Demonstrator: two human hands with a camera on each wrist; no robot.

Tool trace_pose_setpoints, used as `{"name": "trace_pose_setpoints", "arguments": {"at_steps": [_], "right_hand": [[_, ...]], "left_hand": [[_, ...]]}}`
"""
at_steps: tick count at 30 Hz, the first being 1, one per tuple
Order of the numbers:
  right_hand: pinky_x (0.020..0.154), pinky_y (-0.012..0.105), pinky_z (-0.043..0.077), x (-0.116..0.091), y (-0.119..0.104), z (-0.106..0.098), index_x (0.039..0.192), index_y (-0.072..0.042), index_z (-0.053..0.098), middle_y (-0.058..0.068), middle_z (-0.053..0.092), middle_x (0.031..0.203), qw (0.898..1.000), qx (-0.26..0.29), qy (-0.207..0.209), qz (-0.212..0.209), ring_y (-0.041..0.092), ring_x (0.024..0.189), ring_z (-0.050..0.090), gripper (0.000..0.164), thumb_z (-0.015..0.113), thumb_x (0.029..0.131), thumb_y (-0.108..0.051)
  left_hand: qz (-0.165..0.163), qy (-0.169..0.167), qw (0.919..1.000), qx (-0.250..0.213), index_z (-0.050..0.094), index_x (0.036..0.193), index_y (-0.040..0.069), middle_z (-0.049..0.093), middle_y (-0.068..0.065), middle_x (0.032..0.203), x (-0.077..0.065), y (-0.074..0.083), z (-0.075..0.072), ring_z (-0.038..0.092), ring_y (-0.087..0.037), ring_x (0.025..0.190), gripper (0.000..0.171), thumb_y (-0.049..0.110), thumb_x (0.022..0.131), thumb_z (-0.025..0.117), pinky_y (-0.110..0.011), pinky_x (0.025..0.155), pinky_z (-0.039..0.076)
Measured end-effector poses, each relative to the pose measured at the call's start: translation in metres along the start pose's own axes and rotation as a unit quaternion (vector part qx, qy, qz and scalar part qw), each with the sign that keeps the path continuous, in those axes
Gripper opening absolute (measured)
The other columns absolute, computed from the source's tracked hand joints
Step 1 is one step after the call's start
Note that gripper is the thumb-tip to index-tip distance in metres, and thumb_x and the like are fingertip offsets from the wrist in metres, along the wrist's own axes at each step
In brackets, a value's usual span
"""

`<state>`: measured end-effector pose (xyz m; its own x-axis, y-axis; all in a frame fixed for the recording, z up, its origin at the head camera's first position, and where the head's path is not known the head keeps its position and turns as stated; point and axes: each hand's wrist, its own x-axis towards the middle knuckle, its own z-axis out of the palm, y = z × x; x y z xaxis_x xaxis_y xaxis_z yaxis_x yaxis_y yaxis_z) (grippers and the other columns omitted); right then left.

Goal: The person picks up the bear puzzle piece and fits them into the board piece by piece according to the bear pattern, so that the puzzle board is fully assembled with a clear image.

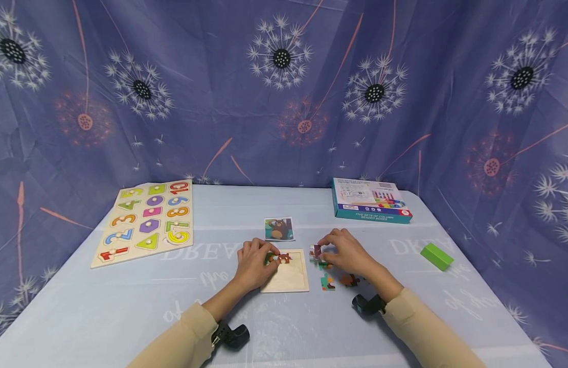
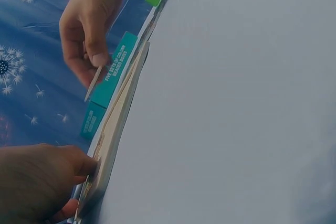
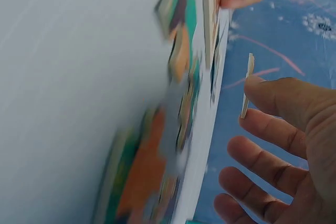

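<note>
My left hand [image 1: 256, 263] is over the upper left of a square wooden puzzle tray [image 1: 288, 280]. Its thumb and forefinger stand at either side of a green puzzle piece there, beside joined brown pieces [image 1: 284, 258]. Just right of the tray, my right hand [image 1: 348, 251] pinches a dark purplish puzzle piece [image 1: 315, 251] between thumb and forefinger, raised and seen edge-on in the right wrist view. The other fingers of that hand are spread. Loose pieces lie under it, among them a teal-and-orange piece [image 1: 327, 282] and a brown piece [image 1: 349, 280].
Behind the tray lies a bear picture card [image 1: 279, 229]. A wooden number-and-shape board [image 1: 143, 225] is at the left. At the back right sits a beaded-boxes carton [image 1: 372, 200], with a green block [image 1: 437, 256] further right. A dandelion-patterned curtain [image 1: 210, 102] encloses the table.
</note>
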<state>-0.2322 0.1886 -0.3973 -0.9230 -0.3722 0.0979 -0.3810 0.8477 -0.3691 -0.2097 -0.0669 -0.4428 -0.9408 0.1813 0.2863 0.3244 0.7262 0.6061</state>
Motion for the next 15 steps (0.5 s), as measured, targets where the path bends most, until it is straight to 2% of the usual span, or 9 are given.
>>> {"name": "trace_pose_setpoints", "arguments": {"at_steps": [8, 15], "right_hand": [[0.082, 0.034, 0.041, 0.011, -0.021, 0.012, 0.104, -0.018, 0.071, 0.0, 0.063, 0.103, 1.0, -0.01, -0.011, -0.01, 0.015, 0.093, 0.046, 0.027, 0.073, 0.079, -0.026], [0.081, 0.033, 0.04, 0.018, -0.031, 0.02, 0.102, -0.017, 0.072, 0.0, 0.063, 0.1, 0.999, -0.011, -0.019, -0.028, 0.015, 0.089, 0.046, 0.028, 0.075, 0.077, -0.028]], "left_hand": [[0.002, 0.001, 1.0, -0.001, 0.065, 0.093, 0.02, 0.05, -0.008, 0.112, 0.0, 0.0, 0.0, 0.037, -0.028, 0.105, 0.011, 0.024, 0.083, 0.065, -0.053, 0.094, 0.023], [0.0, 0.0, 1.0, -0.003, 0.065, 0.094, 0.02, 0.05, -0.008, 0.111, 0.0, 0.0, 0.0, 0.037, -0.028, 0.105, 0.011, 0.024, 0.083, 0.065, -0.053, 0.094, 0.023]]}}
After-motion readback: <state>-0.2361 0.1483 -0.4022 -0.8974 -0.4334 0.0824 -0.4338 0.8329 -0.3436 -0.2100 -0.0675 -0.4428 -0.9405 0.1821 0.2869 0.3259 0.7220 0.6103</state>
